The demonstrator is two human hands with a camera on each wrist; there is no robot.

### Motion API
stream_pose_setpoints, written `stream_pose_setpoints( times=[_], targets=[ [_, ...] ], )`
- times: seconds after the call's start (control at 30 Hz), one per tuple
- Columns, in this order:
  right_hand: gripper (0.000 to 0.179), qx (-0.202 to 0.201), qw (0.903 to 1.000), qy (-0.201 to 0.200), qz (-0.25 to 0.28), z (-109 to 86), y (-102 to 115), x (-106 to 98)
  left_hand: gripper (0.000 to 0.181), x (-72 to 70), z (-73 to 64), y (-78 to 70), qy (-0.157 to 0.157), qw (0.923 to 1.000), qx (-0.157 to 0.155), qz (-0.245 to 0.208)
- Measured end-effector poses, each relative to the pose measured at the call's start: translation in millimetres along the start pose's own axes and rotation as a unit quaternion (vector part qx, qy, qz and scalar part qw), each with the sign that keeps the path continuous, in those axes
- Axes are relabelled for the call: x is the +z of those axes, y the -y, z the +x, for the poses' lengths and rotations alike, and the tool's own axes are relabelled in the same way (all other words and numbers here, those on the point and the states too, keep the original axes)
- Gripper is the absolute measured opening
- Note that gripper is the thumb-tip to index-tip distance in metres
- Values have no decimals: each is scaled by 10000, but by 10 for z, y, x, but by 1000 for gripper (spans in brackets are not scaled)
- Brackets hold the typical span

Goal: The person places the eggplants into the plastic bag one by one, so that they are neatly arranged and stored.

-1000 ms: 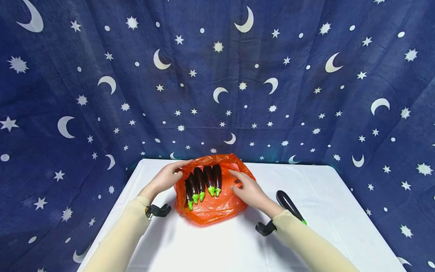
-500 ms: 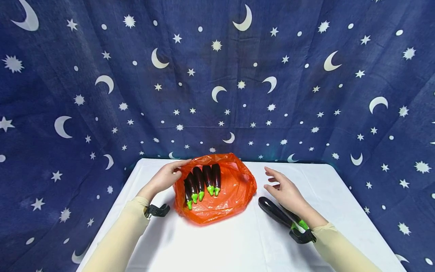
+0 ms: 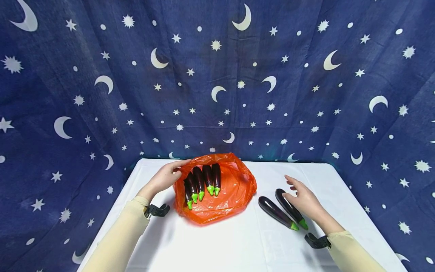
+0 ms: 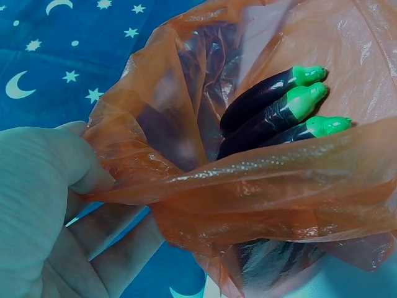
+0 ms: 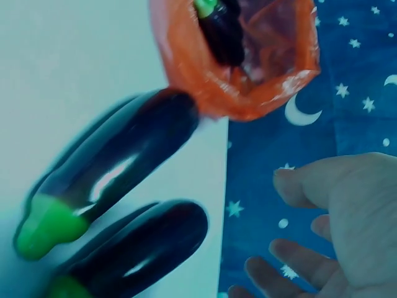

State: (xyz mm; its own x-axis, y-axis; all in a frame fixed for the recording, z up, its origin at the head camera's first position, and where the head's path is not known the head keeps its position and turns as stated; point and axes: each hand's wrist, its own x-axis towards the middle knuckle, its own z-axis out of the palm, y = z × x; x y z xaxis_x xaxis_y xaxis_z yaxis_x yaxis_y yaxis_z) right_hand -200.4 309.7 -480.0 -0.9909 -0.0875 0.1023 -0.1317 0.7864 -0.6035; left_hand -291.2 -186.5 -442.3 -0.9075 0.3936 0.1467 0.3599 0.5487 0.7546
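Observation:
My left hand (image 3: 163,178) pinches the left rim of an orange plastic bag (image 3: 225,209) between thumb and fingers, as the left wrist view also shows. The bag lies with its mouth spread wide, and several dark purple eggplants (image 3: 199,180) with green caps rest side by side in its left half. To the right of the bag, two more eggplants lie on the table: a nearer-left eggplant (image 3: 274,212) and a right eggplant (image 3: 289,208). Over the right one hovers my right hand (image 3: 306,198), fingers parted and holding nothing, partly covering it in the head view.
A white cloth covers the table (image 3: 221,249). Behind it and along both sides hangs a dark blue curtain (image 3: 190,98) with moons and stars. Each wrist carries a black strap mount, the left mount (image 3: 159,210) and the right mount (image 3: 316,241).
My right hand has moved from over the bag's mouth rightward to the loose eggplants, uncovering the one my arm hid. The left hand and the bag have stayed in place.

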Motion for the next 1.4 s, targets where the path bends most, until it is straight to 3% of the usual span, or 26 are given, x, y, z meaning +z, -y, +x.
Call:
stream_pose_setpoints(
  times=[0.2, 0.43, 0.73, 1.4],
  targets=[
    [79, 391, 9980, 465, -199, -62, -161, 44, 59, 3, -11, -14, 81, 9999, -61, -114],
    [83, 592, 9954, 712, -236, -116, -309, 71, 58, 9, -20, -7, 88, 9999, -29, -93],
    [86, 846, 9923, 889, -136, -156, -388, 103, 58, 22, -23, 13, 108, 9999, -78, -56],
    [80, 881, 9918, 925, -68, -124, -420, 105, 58, 1, 24, -8, 31, 10000, -73, 43]
  ],
)
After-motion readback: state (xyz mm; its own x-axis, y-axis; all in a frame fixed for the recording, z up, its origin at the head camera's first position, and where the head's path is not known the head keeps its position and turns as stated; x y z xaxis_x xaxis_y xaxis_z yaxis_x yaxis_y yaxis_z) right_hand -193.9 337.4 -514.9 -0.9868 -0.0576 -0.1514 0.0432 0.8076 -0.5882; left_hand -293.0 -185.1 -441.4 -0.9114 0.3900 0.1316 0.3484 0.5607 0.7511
